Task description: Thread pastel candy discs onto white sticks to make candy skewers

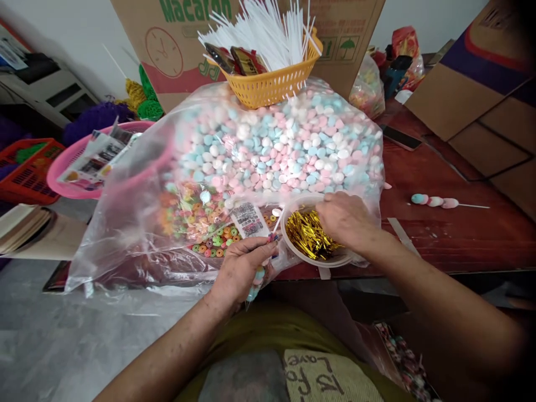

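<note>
My left hand [240, 268] is closed around a marshmallow skewer [260, 276]; pastel pieces show below my fingers and a white stick end pokes up toward the bowl. My right hand [345, 219] reaches into a white bowl [293, 248] of gold twist ties [309, 234], fingers curled down among them. Behind both hands lies a big clear bag of pink, blue and white marshmallows [285, 145]. A bag of coloured ring candies [201, 220] sits in front of it at the left.
A yellow basket [272, 84] of white sticks rests on the marshmallow bag. One finished skewer [435, 201] lies on the red table [460, 234] to the right, near a phone [402, 137]. Cardboard boxes stand behind and right. A pink basin [71, 178] sits left.
</note>
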Motion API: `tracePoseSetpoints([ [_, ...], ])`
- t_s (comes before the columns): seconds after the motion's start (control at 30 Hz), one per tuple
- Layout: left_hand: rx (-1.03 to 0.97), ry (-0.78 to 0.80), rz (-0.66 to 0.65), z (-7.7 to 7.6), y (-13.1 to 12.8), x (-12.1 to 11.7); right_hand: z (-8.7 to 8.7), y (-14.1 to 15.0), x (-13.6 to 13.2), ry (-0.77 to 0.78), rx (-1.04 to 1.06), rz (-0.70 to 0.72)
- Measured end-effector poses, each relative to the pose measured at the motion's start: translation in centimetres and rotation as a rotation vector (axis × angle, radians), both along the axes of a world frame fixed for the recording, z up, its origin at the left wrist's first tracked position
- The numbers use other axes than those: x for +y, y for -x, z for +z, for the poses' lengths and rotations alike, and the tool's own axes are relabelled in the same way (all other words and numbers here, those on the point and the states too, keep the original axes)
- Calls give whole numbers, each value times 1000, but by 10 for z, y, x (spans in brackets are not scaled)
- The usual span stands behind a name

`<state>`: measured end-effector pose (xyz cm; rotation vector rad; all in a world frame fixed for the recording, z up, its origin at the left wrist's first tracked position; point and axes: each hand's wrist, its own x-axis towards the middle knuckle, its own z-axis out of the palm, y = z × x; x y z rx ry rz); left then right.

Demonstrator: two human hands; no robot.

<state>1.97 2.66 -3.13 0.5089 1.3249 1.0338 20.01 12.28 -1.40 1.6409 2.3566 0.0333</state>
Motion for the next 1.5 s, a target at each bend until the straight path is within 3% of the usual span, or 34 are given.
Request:
tracePoseSetpoints([
  [0.1,-26,6,6,-1,1,2,7,-5,-3,2,12,-72],
  [0.33,-17,12,-34,0,0,-5,-19,5,7,102,87,-33],
  [0.57,-54,-21,-6,4,2,-8,-1,-6,0,80,142,22],
  [0.83,-58,-10,43,4,0,-9,-14,5,-2,108,304,113],
  [0.93,-56,-6,42,4,0,-6,-1,-6,-10,137,560,129],
  [1.03,-52,-18,-1,4,-6,-1,14,-2,-38,295,945,137],
  [1.1,-42,-26,-14,5,-10,2,16,11,-61,337,1079,187],
  [1.23,-69,-62,-48,4,-12,1,5,34,-81,248,1171,153],
  [1.5,-83,-66,-151,0,0,-7,-3,36,-69,480,1146,65],
])
